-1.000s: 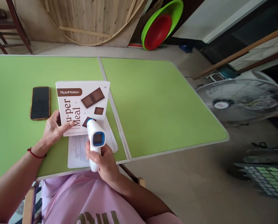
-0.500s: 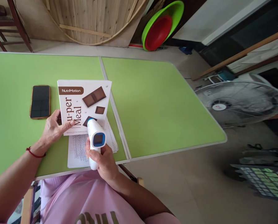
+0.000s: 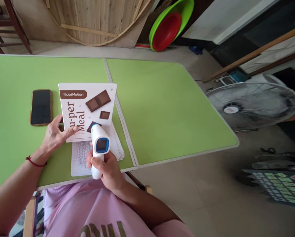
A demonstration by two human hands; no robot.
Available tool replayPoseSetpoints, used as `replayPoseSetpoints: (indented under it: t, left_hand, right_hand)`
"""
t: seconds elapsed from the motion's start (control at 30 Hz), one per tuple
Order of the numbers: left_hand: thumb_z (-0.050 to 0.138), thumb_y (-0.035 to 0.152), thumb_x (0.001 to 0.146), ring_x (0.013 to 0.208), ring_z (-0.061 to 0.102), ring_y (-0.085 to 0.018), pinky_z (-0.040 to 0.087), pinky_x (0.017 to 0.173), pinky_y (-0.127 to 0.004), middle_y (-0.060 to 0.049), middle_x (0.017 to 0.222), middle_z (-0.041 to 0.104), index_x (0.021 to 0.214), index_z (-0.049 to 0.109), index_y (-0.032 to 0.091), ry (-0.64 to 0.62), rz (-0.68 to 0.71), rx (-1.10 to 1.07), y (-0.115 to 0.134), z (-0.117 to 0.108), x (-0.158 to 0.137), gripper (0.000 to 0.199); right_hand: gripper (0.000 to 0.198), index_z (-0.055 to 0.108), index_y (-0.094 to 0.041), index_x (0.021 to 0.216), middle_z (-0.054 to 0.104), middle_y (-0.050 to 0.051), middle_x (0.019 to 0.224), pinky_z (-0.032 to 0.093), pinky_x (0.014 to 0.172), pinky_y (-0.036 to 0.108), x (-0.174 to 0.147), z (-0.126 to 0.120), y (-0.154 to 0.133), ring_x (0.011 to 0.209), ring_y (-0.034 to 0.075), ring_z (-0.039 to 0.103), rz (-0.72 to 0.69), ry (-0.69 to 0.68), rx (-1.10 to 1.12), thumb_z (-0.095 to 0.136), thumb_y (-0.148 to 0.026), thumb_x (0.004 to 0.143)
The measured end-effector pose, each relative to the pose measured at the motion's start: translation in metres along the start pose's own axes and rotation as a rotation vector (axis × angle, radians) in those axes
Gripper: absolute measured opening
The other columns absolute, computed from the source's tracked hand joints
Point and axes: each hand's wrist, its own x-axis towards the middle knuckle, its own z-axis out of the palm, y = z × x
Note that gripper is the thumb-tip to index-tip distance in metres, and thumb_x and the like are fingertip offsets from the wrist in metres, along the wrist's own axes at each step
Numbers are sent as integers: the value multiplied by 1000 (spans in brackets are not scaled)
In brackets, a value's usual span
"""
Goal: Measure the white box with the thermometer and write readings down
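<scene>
Right hand (image 3: 110, 170) grips the thermometer (image 3: 101, 144), likely light and rigid, by its handle; left hand (image 3: 54, 134) clamps the carton (image 3: 89, 110), probably crushable, near left.

Soft, diffuse light, its direction hard to tell, falls evenly across the green surface (image 3: 172, 108), while the floor (image 3: 177, 191) at lower right lies in dim, grayish shade. Large print on the white box (image 3: 88, 113) reads crisply; handwriting on the papers (image 3: 81, 159) is too fine to make out. Faint reflections mark the dark phone (image 3: 41, 108). Wide-angle distortion stretches the fan (image 3: 252, 107) at right, its edges softly blurred.
</scene>
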Motion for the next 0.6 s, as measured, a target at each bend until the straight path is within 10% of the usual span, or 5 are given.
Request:
replayPoseSetpoints:
  t: [0.6]
  left_hand:
    - [80,64,66,89,67,-29,53,71,-36,-13,102,72,102,65,14,-129,-128,-281,-3,-3,4,64]
  right_hand:
    - [25,64,-23,96,65,0,78,47,59,27,0,-18,-25,65,13,57,-211,38,-104,71,-44,83]
